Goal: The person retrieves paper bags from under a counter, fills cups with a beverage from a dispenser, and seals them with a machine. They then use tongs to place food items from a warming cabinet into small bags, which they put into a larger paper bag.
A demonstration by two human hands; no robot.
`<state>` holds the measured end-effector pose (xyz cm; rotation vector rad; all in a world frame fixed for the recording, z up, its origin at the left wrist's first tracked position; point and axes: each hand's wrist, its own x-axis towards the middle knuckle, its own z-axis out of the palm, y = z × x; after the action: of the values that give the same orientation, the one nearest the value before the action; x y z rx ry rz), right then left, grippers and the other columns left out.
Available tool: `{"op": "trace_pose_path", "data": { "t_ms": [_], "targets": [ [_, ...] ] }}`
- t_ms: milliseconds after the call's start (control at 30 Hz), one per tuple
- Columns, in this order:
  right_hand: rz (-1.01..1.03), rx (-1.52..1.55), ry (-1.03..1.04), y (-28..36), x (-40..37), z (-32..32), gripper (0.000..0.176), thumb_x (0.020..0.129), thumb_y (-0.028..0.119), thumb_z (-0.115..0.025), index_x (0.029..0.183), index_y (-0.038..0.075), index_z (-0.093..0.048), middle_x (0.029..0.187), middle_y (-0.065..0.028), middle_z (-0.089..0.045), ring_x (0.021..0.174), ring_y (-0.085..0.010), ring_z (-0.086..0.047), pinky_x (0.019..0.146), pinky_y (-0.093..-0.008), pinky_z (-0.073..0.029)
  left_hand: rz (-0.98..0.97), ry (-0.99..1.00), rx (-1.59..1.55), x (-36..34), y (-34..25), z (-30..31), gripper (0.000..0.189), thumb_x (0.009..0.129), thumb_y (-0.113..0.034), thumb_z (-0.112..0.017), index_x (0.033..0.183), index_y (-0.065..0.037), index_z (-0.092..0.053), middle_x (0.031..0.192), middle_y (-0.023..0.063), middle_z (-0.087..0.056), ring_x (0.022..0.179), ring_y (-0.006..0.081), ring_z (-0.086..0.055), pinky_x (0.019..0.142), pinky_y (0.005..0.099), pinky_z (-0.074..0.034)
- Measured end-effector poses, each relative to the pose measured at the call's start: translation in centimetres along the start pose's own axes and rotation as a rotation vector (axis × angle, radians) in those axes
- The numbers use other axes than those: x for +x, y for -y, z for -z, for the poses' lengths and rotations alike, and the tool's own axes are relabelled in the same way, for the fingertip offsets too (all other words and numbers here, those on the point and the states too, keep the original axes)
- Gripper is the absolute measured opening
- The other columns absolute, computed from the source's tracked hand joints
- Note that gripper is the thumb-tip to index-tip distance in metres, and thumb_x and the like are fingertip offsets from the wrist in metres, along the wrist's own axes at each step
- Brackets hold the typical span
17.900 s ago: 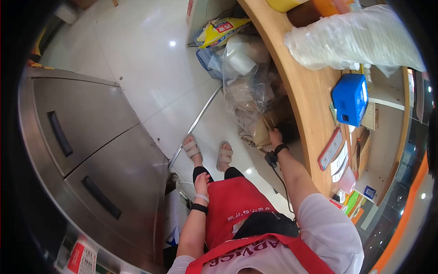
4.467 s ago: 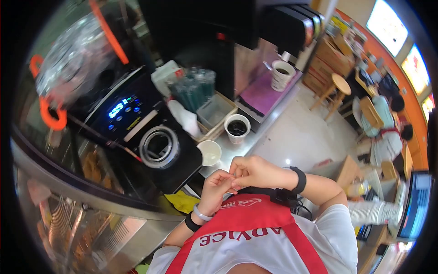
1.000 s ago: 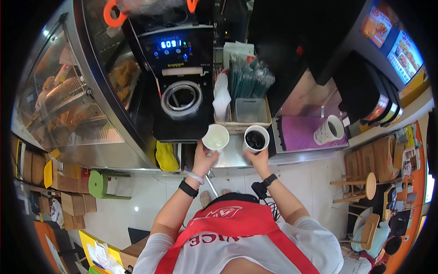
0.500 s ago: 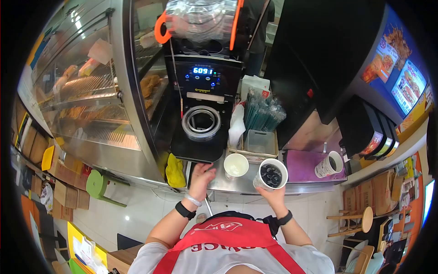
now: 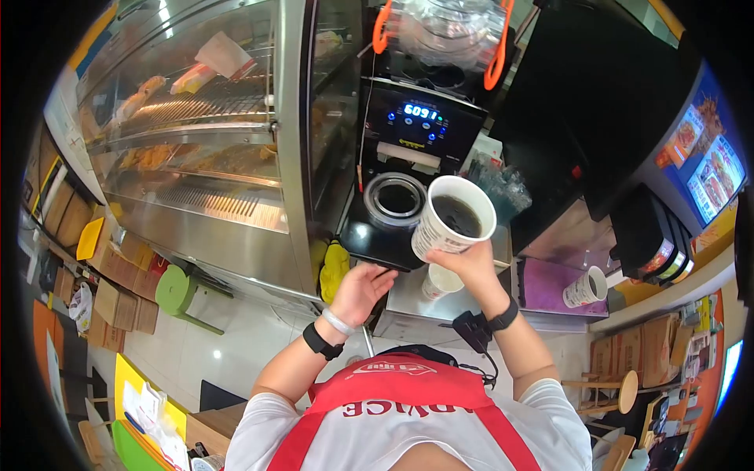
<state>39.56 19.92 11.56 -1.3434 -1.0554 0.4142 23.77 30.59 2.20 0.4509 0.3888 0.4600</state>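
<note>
My right hand (image 5: 470, 267) holds a white paper cup (image 5: 452, 225) full of dark drink, lifted up and tilted a little, just right of the round ring (image 5: 395, 199) of the black cup-sealing machine (image 5: 408, 157). My left hand (image 5: 360, 289) is empty, fingers loosely spread, close to the machine's front edge. A second white cup (image 5: 438, 281) with a pale inside stands on the steel counter (image 5: 404, 302) under the raised cup. The machine's blue display (image 5: 420, 112) is lit.
A glass warming cabinet (image 5: 196, 133) with fried food stands to the left. Wrapped straws (image 5: 503, 184) sit right of the machine. Another filled cup (image 5: 584, 287) rests on a purple mat (image 5: 546, 284) by the drink dispenser (image 5: 652, 235). A green stool (image 5: 177, 292) and cardboard boxes (image 5: 118, 282) are on the floor.
My right hand has lifted the dark drink off the counter and carried it up and left toward the sealing machine's ring. My left hand has let go of the pale cup and drawn back.
</note>
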Motion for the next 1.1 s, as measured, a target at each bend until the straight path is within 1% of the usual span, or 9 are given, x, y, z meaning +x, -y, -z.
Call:
{"op": "trace_pose_path", "data": {
  "t_ms": [100, 200, 267, 333, 500, 600, 767, 967, 1100],
  "targets": [
    [0.007, -0.029, 0.022, -1.1, 3.2, -2.1, 0.064, 0.052, 0.008, -0.076, 0.108, 0.0, -0.046, 0.101, -0.0082, -0.054, 0.093, -0.0155, -0.052, 0.082, -0.0284, -0.041, 0.243, 0.036, 0.23, -1.7, -1.2, -0.8, 0.031, 0.082, -0.021, -0.043, 0.106, -0.001, -0.049, 0.105, 0.0132, -0.055, 0.099, 0.0211, -0.052, 0.085, 0.0335, -0.041],
    [0.078, -0.043, 0.035, -2.5, 5.6, -3.4, 0.068, 0.05, 0.008, -0.077, 0.109, 0.0, -0.042, 0.103, -0.0086, -0.052, 0.096, -0.0169, -0.05, 0.084, -0.0295, -0.04, 0.198, 0.233, 0.525, -2.3, -3.5, -2.8, 0.028, 0.082, -0.023, -0.048, 0.101, -0.003, -0.05, 0.103, 0.0094, -0.055, 0.092, 0.0167, -0.053, 0.081, 0.0316, -0.043],
    [0.084, -0.046, -0.012, -5.3, 7.0, -4.0, 0.073, 0.049, 0.009, -0.077, 0.11, 0.0, -0.039, 0.104, -0.0095, -0.051, 0.097, -0.0182, -0.049, 0.084, -0.0297, -0.04, -0.209, 0.192, 0.661, 0.4, -4.6, -2.7, 0.034, 0.081, -0.018, -0.05, 0.113, -0.007, -0.046, 0.106, 0.0048, -0.053, 0.096, 0.0127, -0.051, 0.083, 0.0278, -0.04],
    [0.093, -0.078, -0.107, -6.5, 7.8, -4.7, 0.078, 0.047, 0.011, -0.079, 0.111, -0.001, -0.035, 0.103, -0.0116, -0.051, 0.098, -0.0201, -0.049, 0.083, -0.0298, -0.04, -0.573, 0.134, 0.788, 2.9, -5.9, -4.4, 0.056, 0.078, -0.011, -0.054, 0.128, -0.008, -0.029, 0.126, 0.0088, -0.036, 0.107, 0.0192, -0.043, 0.089, 0.0296, -0.035],
    [0.065, -0.208, -0.187, -7.5, 9.0, -5.1, 0.076, 0.049, 0.02, -0.079, 0.108, -0.002, -0.035, 0.104, -0.0148, -0.05, 0.097, -0.0226, -0.051, 0.082, -0.0307, -0.041, -0.45, 0.323, 0.755, 6.0, -7.4, -6.5, 0.064, 0.077, -0.004, -0.051, 0.133, -0.008, -0.019, 0.129, 0.0103, -0.033, 0.115, 0.0193, -0.035, 0.095, 0.0293, -0.028],
    [0.217, -0.259, -0.223, -7.8, 9.0, -4.5, 0.078, 0.05, 0.021, -0.079, 0.109, -0.002, -0.034, 0.101, -0.0148, -0.052, 0.095, -0.0229, -0.052, 0.081, -0.0308, -0.041, -0.52, 0.356, 0.851, 8.3, -7.2, -4.9, 0.064, 0.075, -0.011, -0.057, 0.13, -0.004, -0.024, 0.124, 0.0116, -0.038, 0.109, 0.0175, -0.041, 0.09, 0.0274, -0.033],
    [-0.152, -0.383, -0.064, -7.5, 8.6, -3.5, 0.077, 0.048, 0.032, -0.079, 0.105, -0.003, -0.04, 0.105, -0.0201, -0.049, 0.1, -0.0286, -0.049, 0.085, -0.0311, -0.039, -0.686, 0.179, 1.145, 9.9, -6.6, -3.1, 0.053, 0.071, -0.019, -0.06, 0.117, 0.001, -0.042, 0.116, 0.0182, -0.045, 0.11, 0.0285, -0.041, 0.095, 0.0341, -0.028],
    [-0.031, -0.587, -0.029, -9.3, 9.3, -3.5, 0.093, 0.042, 0.037, -0.079, 0.109, -0.011, -0.036, 0.11, -0.0258, -0.044, 0.106, -0.0341, -0.042, 0.09, -0.036, -0.034, -0.872, 0.03, 1.489, 10.0, -6.9, -2.5, 0.049, 0.069, -0.026, -0.058, 0.109, 0.001, -0.049, 0.115, 0.0184, -0.047, 0.112, 0.0327, -0.037, 0.1, 0.0419, -0.019],
    [-0.002, -0.7, 0.05, -9.6, 9.2, -3.3, 0.102, 0.041, 0.041, -0.079, 0.112, -0.016, -0.032, 0.112, -0.0288, -0.041, 0.109, -0.0373, -0.038, 0.093, -0.037, -0.031, -0.834, -0.05, 1.622, 10.1, -6.9, -1.3, 0.047, 0.069, -0.026, -0.058, 0.107, 0.001, -0.051, 0.116, 0.0182, -0.046, 0.112, 0.0334, -0.037, 0.099, 0.0414, -0.021]
  ]
}}
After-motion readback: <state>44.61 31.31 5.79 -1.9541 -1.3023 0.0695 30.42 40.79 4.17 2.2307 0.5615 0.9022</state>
